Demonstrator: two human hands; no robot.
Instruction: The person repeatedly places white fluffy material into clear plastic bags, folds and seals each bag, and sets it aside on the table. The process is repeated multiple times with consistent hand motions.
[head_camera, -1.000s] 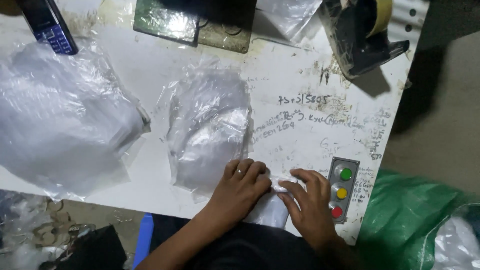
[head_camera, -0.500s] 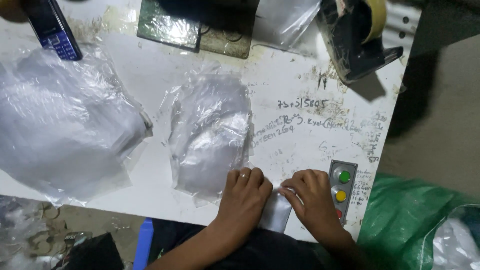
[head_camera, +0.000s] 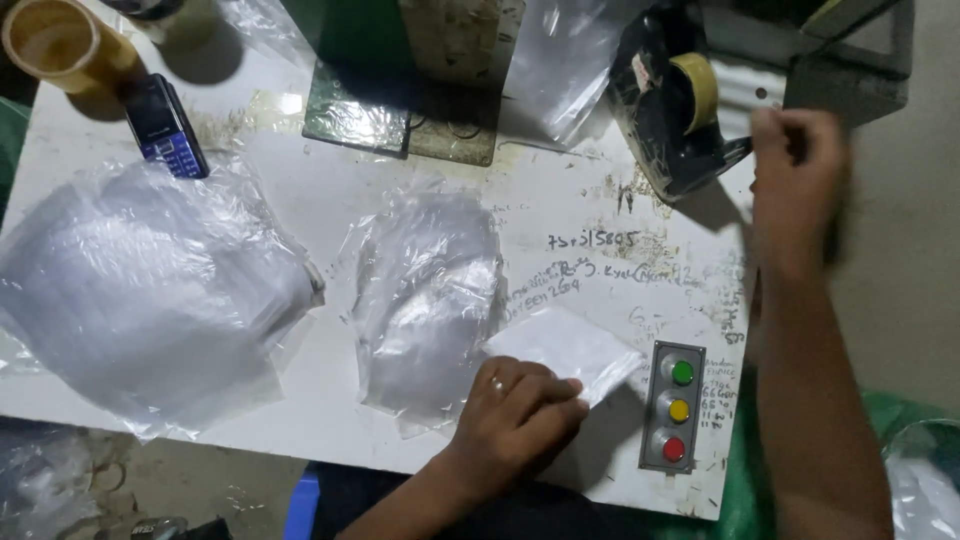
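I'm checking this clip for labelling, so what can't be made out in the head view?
- Right hand: motion-blurred by the black tape dispenser; fingers and contents unclear.
- Small white folded packet: near end covered by the left hand.
- Brown tape roll: cut off by the top-left edge.
- Clear plastic bag pile: layers blend, count unclear.

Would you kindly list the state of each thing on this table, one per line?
Left hand: pressed flat on the small white packet.
Right hand: raised by the tape dispenser, blurred.
Small white packet: folded, lying flat.
Middle plastic bag: flat, crumpled.
Big pile of plastic bags: loosely stacked.
Phone: face up.
Button box: untouched.
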